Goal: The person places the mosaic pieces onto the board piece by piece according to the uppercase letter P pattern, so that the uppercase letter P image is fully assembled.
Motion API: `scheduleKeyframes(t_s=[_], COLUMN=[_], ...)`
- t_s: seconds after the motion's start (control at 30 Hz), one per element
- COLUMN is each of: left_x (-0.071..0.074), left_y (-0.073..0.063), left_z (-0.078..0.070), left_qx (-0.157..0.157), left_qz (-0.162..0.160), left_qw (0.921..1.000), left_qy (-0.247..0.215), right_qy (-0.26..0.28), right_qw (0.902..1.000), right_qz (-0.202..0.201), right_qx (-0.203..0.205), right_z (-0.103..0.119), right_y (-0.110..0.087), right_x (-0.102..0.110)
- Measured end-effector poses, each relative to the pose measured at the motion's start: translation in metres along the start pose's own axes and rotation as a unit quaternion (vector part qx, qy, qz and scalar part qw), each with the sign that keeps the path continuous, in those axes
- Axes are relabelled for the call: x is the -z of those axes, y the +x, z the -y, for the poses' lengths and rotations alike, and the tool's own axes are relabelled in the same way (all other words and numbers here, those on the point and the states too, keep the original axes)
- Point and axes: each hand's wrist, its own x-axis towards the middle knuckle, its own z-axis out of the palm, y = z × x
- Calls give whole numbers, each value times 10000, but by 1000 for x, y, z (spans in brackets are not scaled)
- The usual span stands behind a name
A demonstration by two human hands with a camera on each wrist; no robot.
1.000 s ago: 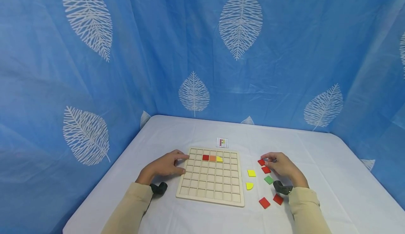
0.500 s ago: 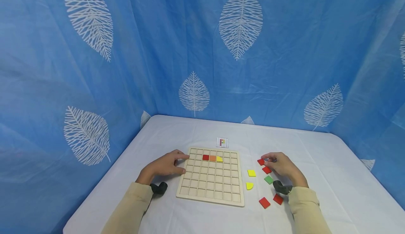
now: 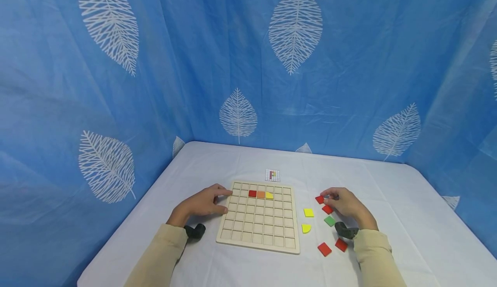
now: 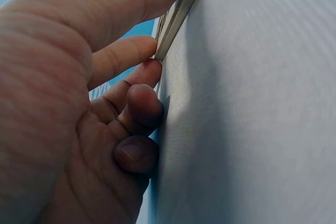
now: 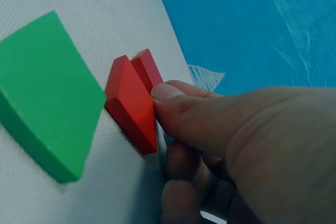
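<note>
At the left edge of a pale wooden grid board (image 3: 256,218), my left hand (image 3: 203,201) rests thumb and index finger along the rim. The left wrist view shows the board's edge (image 4: 181,14) against these fingertips, with the other fingers loosely bent. On the board lie a red tile (image 3: 252,193), an orange tile (image 3: 261,194) and a yellow rounded tile (image 3: 269,195) in a row. To the right, my right hand (image 3: 345,201) pinches a red square tile (image 3: 319,199) between thumb and index finger, low at the cloth. Another red tile (image 5: 131,108) lies right beside it.
A green tile (image 3: 329,221) lies near the right wrist. Between board and hand are a yellow square (image 3: 308,212) and a yellow rounded tile (image 3: 306,228). Two red tiles (image 3: 324,249) lie closer in. A small pattern card (image 3: 272,175) lies beyond the board.
The red tile at my right fingertips has shifted very slightly left, and the red tile beside it slightly right. My left hand and the board have not moved.
</note>
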Motion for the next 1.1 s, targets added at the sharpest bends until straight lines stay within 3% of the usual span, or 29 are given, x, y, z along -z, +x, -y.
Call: scheduleKeyframes(t_s=[0.27, 1.1], left_x=[0, 1], left_y=[0, 0], left_z=[0, -1], left_qx=[17, 54], left_qz=[11, -9], left_qw=[10000, 10000], left_qy=[0, -67], right_qy=[-32, -80], right_qw=[10000, 9993], right_qz=[-3, -222], right_qx=[-55, 282], right_z=[1, 10], right_y=[-2, -3], right_x=[-2, -5])
